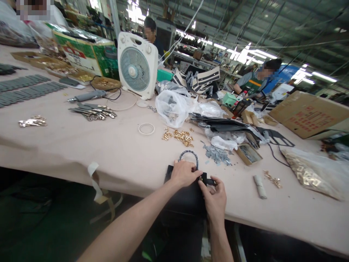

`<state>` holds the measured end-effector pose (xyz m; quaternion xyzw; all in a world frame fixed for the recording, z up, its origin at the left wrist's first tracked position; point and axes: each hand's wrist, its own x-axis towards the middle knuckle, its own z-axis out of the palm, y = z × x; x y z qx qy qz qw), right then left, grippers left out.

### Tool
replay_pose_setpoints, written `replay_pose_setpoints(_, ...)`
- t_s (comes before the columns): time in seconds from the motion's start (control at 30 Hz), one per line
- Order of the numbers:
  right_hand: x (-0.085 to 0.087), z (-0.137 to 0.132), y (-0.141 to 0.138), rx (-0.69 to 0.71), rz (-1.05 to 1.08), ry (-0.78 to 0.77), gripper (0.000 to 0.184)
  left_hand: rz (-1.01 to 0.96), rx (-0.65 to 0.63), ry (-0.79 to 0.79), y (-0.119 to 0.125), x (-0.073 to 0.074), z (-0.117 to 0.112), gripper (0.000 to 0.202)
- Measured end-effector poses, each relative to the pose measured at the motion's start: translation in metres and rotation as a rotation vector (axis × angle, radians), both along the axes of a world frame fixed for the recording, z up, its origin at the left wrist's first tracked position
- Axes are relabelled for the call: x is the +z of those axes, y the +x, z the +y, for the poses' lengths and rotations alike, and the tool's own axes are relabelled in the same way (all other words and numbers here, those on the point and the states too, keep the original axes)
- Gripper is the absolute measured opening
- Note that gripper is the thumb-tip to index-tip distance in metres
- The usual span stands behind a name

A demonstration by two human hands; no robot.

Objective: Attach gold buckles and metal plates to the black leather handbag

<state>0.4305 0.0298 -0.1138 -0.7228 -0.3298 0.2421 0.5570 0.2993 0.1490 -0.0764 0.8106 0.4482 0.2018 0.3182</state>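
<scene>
A black bag piece (188,200) rests at the table's front edge, hanging partly over it. Its rounded handle (192,152), dark with a lighter pattern, stands up at the back. My left hand (185,173) lies over the bag's top, fingers curled round it beside the handle, thumb pointing right. At the bag's right corner, my right hand (215,194) pinches a short black tab (210,181) between thumb and fingers. A small gold metal fitting (201,178) shows between the two hands. The palm sides of both hands are hidden.
Gold fittings (183,138), grey pieces (217,154) and a white ring (146,128) lie beyond the bag. Farther back stand a fan (137,67) and an electric screwdriver (88,96). At right are a bag of fittings (308,176) and a carton (311,114). Several people are behind.
</scene>
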Motion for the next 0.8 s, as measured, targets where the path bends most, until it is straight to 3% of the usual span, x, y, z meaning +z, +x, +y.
replay_pose_setpoints(0.07, 0.002, 0.000, 0.001, -0.094, -0.002, 0.050, 0.095, -0.048, 0.009, 0.000, -0.004, 0.002, -0.002, 0.037)
replay_pose_setpoints(0.13, 0.005, 0.001, 0.001, -0.062, 0.003, 0.053, 0.098, -0.100, 0.005, -0.012, -0.008, 0.006, -0.003, 0.037)
replay_pose_setpoints(0.27, 0.011, -0.002, -0.002, 0.149, -0.016, -0.010, 0.061, -0.158, -0.042, -0.010, -0.017, 0.013, -0.006, 0.034)
replay_pose_setpoints(0.37, 0.014, -0.006, -0.001, 0.149, -0.059, -0.002, 0.052, -0.203, -0.164, 0.034, -0.029, 0.015, -0.009, 0.024)
replay_pose_setpoints(0.47, 0.014, -0.008, 0.002, 0.148, -0.037, 0.020, 0.051, -0.268, -0.243, 0.180, -0.048, 0.012, -0.015, 0.065)
replay_pose_setpoints(0.57, 0.011, -0.004, 0.003, 0.152, 0.036, 0.051, 0.049, -0.290, -0.100, 0.342, -0.066, 0.003, -0.024, 0.091)
replay_pose_setpoints(0.67, 0.009, 0.008, 0.001, 0.179, 0.145, 0.086, 0.052, -0.343, 0.077, 0.309, -0.078, -0.007, -0.029, 0.101)
replay_pose_setpoints(0.73, 0.011, 0.017, -0.002, 0.220, 0.195, 0.098, 0.053, -0.411, 0.142, 0.198, -0.082, -0.011, -0.028, 0.091)
replay_pose_setpoints(0.8, 0.016, 0.026, -0.005, 0.278, 0.195, 0.091, 0.051, -0.477, 0.190, 0.091, -0.085, -0.013, -0.023, 0.062)
